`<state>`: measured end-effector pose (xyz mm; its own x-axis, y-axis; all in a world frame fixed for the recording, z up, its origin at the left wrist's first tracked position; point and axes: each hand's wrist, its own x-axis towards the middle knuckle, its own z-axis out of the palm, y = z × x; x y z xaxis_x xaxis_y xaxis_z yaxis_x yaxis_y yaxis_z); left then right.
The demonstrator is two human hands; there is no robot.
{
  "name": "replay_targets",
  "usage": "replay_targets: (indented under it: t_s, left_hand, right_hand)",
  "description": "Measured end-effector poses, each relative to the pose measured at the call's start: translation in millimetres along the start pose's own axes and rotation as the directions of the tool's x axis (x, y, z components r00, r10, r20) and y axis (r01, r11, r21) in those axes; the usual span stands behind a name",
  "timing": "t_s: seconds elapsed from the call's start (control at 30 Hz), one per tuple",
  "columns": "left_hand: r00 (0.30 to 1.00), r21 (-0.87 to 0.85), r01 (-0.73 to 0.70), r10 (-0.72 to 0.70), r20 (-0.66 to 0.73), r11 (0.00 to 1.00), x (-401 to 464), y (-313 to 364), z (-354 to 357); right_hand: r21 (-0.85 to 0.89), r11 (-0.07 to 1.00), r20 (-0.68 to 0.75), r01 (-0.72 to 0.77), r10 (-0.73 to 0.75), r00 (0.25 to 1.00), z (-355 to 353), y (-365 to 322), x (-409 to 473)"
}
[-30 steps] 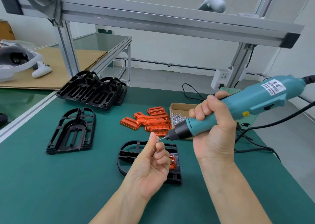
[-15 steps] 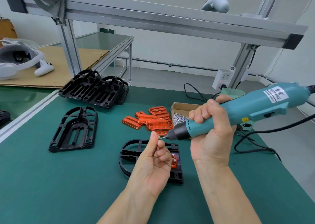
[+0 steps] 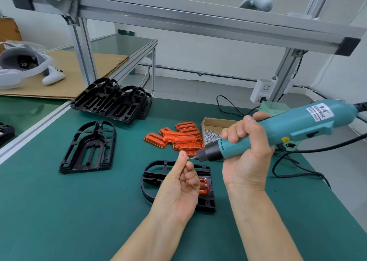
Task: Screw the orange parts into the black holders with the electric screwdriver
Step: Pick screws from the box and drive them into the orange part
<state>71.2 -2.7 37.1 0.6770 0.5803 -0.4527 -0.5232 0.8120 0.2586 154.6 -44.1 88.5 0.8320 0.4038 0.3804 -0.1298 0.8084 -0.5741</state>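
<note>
Head view, near to far: the left hand (image 3: 178, 189) pinches a small screw between thumb and forefinger, other fingers curled, and offers it to the bit of the electric screwdriver (image 3: 278, 130), probably to seat it before driving. The right hand (image 3: 246, 153) wraps the tool's barrel, held raised at 3 o'clock. Beneath the left hand lies a black holder (image 3: 156, 173) with an orange part (image 3: 204, 186) seated, ready for fastening. Spare orange parts (image 3: 178, 138) and the screw box (image 3: 214, 124) sit at 12 o'clock within reach; another holder (image 3: 89, 147) waits at 10 o'clock.
</note>
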Motion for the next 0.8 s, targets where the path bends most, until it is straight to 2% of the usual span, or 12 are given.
replay_targets:
  t_s: [0.13, 0.27, 0.33, 0.37, 0.4, 0.43, 0.5, 0.57, 0.6, 0.63, 0.67, 0.8]
  left_hand:
    - [0.997, 0.114, -0.048, 0.041, 0.065, 0.992, -3, 5, -1]
    - [0.996, 0.147, -0.014, 0.001, 0.090, 0.989, -11, 20, -10]
    - [0.995, 0.214, -0.079, 0.065, 0.073, 0.974, -13, 32, -16]
    - [0.986, 0.295, -0.164, 0.148, 0.074, 0.941, -13, 37, -20]
    - [0.961, 0.419, -0.275, 0.258, 0.099, 0.865, -14, 43, -23]
    - [0.918, 0.571, -0.386, 0.366, 0.155, 0.725, -14, 49, -28]
    - [0.817, 0.824, -0.495, 0.471, 0.333, 0.275, -13, 58, -39]
    - [0.783, 0.867, -0.452, 0.372, 0.499, -0.211, -10, 65, -51]
    - [0.791, 0.817, -0.424, 0.280, 0.544, -0.390, -8, 66, -55]
    - [0.805, 0.761, -0.404, 0.198, 0.559, -0.508, -6, 65, -58]
    - [0.817, 0.714, -0.387, 0.141, 0.559, -0.583, -2, 64, -60]
    - [0.819, 0.576, -0.307, 0.098, 0.566, -0.757, 6, 57, -63]
  right_hand:
    - [0.038, 0.999, 0.011, -0.024, 0.024, 1.000, 0, -2, 4]
    - [0.021, 0.999, 0.030, -0.036, 0.035, 0.999, -1, -3, 8]
    - [0.004, 0.999, 0.044, -0.051, 0.051, 0.998, -2, -2, 10]
    - [-0.009, 0.998, 0.052, -0.061, 0.062, 0.997, -2, -1, 12]
    - [-0.028, 0.997, 0.058, -0.074, 0.076, 0.995, -3, 0, 13]
    - [-0.053, 0.995, 0.064, -0.090, 0.093, 0.994, -4, 2, 14]
    - [-0.111, 0.986, 0.088, -0.125, 0.135, 0.987, -7, 6, 15]
    - [-0.165, 0.974, 0.116, -0.156, 0.176, 0.977, -10, 10, 15]
    - [-0.189, 0.968, 0.126, -0.167, 0.193, 0.973, -11, 12, 15]
    - [-0.209, 0.962, 0.135, -0.175, 0.206, 0.969, -12, 14, 15]
    - [-0.226, 0.957, 0.143, -0.183, 0.219, 0.965, -12, 17, 15]
    - [-0.282, 0.936, 0.177, -0.209, 0.265, 0.948, -12, 27, 13]
